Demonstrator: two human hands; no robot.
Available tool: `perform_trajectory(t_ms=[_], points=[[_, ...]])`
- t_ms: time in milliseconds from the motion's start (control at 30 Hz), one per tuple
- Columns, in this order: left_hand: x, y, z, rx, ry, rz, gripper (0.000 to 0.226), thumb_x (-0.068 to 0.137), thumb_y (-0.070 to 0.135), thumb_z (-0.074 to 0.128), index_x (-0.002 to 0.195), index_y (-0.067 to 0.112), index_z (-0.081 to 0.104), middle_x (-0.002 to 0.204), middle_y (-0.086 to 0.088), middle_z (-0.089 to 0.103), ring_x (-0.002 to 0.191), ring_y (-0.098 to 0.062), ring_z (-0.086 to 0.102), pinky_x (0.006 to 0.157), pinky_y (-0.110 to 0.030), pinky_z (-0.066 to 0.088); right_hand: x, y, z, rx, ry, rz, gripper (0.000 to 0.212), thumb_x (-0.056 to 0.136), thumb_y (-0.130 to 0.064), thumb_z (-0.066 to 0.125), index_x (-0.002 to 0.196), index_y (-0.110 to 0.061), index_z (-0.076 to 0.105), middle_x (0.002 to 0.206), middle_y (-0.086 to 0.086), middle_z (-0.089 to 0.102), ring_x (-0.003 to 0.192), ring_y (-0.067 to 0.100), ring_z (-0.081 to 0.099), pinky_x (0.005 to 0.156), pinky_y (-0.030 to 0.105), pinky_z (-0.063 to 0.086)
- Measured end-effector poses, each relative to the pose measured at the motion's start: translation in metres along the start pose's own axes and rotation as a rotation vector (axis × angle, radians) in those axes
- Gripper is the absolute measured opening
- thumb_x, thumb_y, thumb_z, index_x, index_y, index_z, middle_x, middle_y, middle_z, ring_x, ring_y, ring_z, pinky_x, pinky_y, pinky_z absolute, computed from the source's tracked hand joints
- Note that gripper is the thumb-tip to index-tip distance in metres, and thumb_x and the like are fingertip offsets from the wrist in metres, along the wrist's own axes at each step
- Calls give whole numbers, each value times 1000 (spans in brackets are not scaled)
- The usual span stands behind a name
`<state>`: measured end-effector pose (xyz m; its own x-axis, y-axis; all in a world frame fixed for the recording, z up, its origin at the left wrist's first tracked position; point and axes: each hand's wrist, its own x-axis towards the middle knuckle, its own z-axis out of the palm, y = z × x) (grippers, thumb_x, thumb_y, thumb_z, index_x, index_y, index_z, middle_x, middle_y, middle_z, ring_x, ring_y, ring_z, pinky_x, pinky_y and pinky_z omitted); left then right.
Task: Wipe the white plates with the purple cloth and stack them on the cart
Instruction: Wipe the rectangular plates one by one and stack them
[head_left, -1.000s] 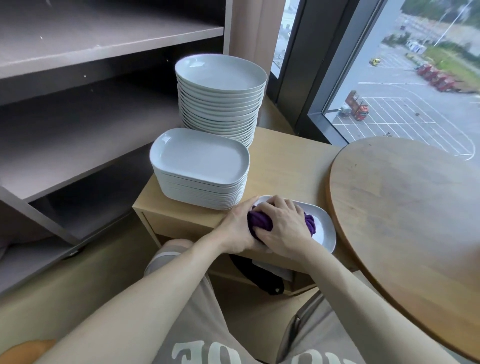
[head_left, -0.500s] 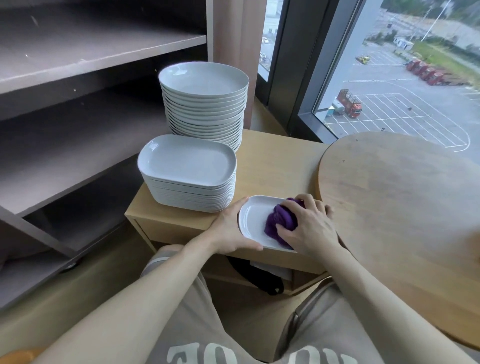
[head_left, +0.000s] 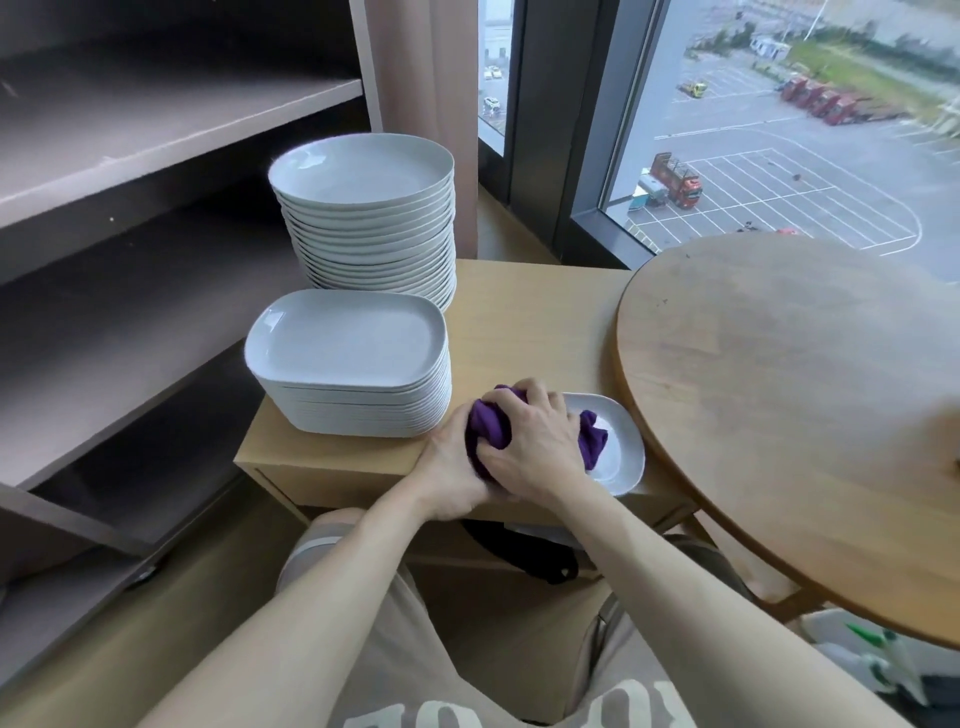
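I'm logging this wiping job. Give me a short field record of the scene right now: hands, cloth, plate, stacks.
right hand: grips the purple cloth, pressing it on the plate
left hand: at the plate's left edge, fingers hidden
plate: on the cart, at its front edge, beside the round table
stacks: rectangular stack in front, round stack behind, both on the cart
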<state>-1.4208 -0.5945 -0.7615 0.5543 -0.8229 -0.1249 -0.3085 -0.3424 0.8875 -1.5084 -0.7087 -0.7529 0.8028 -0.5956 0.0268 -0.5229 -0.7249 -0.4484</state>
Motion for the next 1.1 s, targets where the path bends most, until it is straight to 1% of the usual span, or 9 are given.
perform_trajectory(t_ms=[100, 200, 267, 367, 567, 700, 800, 867, 1100], points=[[-3, 2, 1, -7, -12, 9, 104, 51, 23, 95, 142, 33, 47, 129, 11, 63, 120, -12, 59, 105, -35, 49, -13, 8, -8, 177, 18, -12, 54, 72, -51, 60, 125, -44, 60, 123, -11, 48, 118, 20, 45, 99, 45, 39], [-5, 7, -1, 28, -30, -21, 120, 47, 38, 97, 152, 31, 37, 142, 10, 55, 131, -12, 52, 111, -38, 44, -24, 15, -16, 314, 83, 40, 58, 70, -51, 61, 127, -42, 63, 122, -14, 49, 117, 17, 48, 103, 46, 43], [-6, 7, -2, 44, -40, -51, 125, 49, 40, 98, 154, 25, 32, 142, 12, 51, 130, -11, 50, 110, -35, 43, -29, 25, -22, 258, 88, 42, 60, 71, -54, 59, 130, -43, 60, 127, -13, 48, 121, 18, 46, 108, 44, 39], [-6, 3, -2, 62, -44, -81, 125, 57, 32, 98, 158, 28, 24, 132, 25, 43, 124, -1, 42, 100, -17, 36, -30, 52, -33, 42, 103, -1, 61, 77, -62, 54, 135, -46, 52, 134, -11, 46, 130, 20, 37, 113, 39, 30], [-1, -1, -4, 83, -78, -82, 126, 60, 33, 97, 159, 29, 19, 144, 15, 40, 133, -8, 40, 110, -27, 35, -15, 68, -30, 142, 201, 16, 56, 78, -63, 60, 129, -43, 60, 125, -12, 48, 124, 16, 40, 105, 34, 40], [2, -1, -6, 107, -100, -41, 108, 58, 35, 96, 140, 53, 27, 128, 35, 45, 123, -2, 45, 95, -12, 39, 9, 55, -18, 200, 251, 89, 56, 75, -62, 59, 127, -41, 62, 123, -11, 50, 119, 18, 42, 106, 36, 38], [3, 0, -6, 94, -97, -2, 109, 56, 32, 96, 145, 42, 35, 133, 21, 54, 124, -9, 52, 104, -31, 47, 16, 36, -3, 205, 258, 102, 56, 75, -63, 57, 127, -41, 61, 125, -9, 51, 119, 20, 43, 106, 35, 34], [2, 4, -4, 79, -74, 17, 108, 53, 29, 96, 145, 36, 39, 131, 12, 58, 121, -11, 56, 103, -40, 50, 15, 21, 5, 207, 224, 56, 58, 76, -63, 55, 128, -38, 60, 128, -6, 51, 119, 23, 45, 108, 39, 34], [2, 2, 0, 111, -19, 54, 88, 57, 30, 92, 132, 32, 46, 120, 11, 62, 111, -9, 61, 96, -41, 54, -3, 1, 7, 145, 100, -22, 64, 79, -60, 54, 137, -34, 51, 140, 3, 48, 123, 30, 44, 112, 47, 33]])
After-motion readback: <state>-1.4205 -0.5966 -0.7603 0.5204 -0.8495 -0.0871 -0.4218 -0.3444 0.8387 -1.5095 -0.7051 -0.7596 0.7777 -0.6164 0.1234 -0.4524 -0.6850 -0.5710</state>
